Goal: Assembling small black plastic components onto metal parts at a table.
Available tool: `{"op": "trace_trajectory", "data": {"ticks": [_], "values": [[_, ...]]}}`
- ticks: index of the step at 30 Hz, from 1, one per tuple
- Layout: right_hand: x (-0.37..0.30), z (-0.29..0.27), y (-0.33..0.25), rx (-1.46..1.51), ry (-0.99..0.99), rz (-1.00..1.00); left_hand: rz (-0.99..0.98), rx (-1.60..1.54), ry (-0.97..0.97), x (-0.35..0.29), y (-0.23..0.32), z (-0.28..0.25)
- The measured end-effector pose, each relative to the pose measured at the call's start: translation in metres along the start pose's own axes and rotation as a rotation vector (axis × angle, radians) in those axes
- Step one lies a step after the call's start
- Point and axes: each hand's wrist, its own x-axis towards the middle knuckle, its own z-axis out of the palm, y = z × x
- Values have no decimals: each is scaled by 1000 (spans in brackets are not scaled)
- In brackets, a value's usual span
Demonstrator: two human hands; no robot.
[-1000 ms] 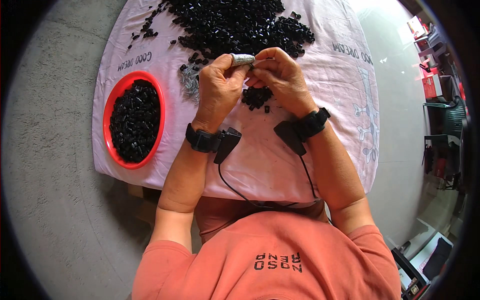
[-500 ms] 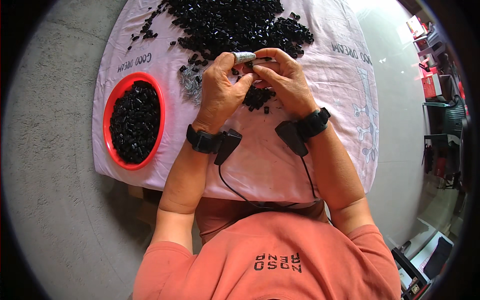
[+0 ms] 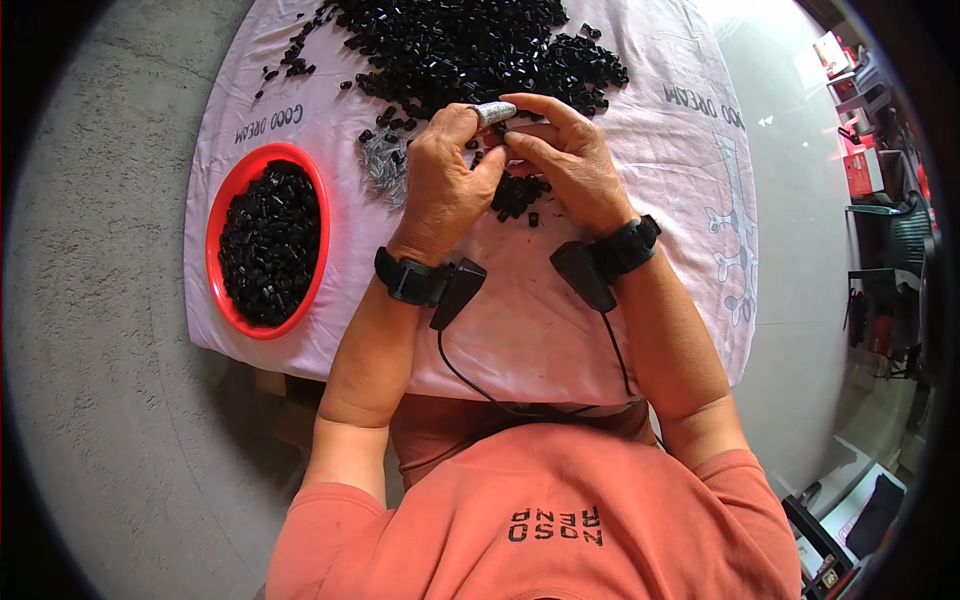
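Observation:
My left hand (image 3: 440,180) and my right hand (image 3: 580,165) meet fingertip to fingertip over the table. A silvery wrap (image 3: 494,113) covers my left index finger. Both hands are closed in a pinch around a small black plastic piece (image 3: 499,131), mostly hidden by the fingers. Below the fingertips lies a small cluster of similar black pieces (image 3: 518,196). Beside my left hand is a little heap of thin silvery metal bits (image 3: 384,170), too fine to make out. A large pile of black plastic pieces (image 3: 455,50) spreads just beyond both hands.
On the left, a red oval basin (image 3: 323,240) holds many black pieces. A pink printed cloth (image 3: 680,300) covers the table. Black straps with boxes and a cable (image 3: 455,375) are on my wrists. Chairs (image 3: 908,235) and boxes stand along the far right.
My left hand has shifted slightly to the right, and its wrapped index finger now tilts more toward my right fingers. My right hand has barely moved.

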Motion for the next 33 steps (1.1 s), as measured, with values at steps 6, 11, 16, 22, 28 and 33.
{"op": "trace_trajectory", "data": {"ticks": [6,11,16,22,28,33], "values": [[0,0,-1,41,-4,24,-45,-67,-12,-1,2,-1],[2,-2,4,122,-18,-4,19,-87,-12,0,4,0],[3,-4,5,138,2,13,58,28,-33,0,6,0],[2,2,6,106,39,-23,61,73,-25,0,3,0],[2,-2,6,73,-4,-7,66,42,-35,0,4,-1],[0,3,-4,62,-40,41,31,-1,-18,-1,0,-5]]}}
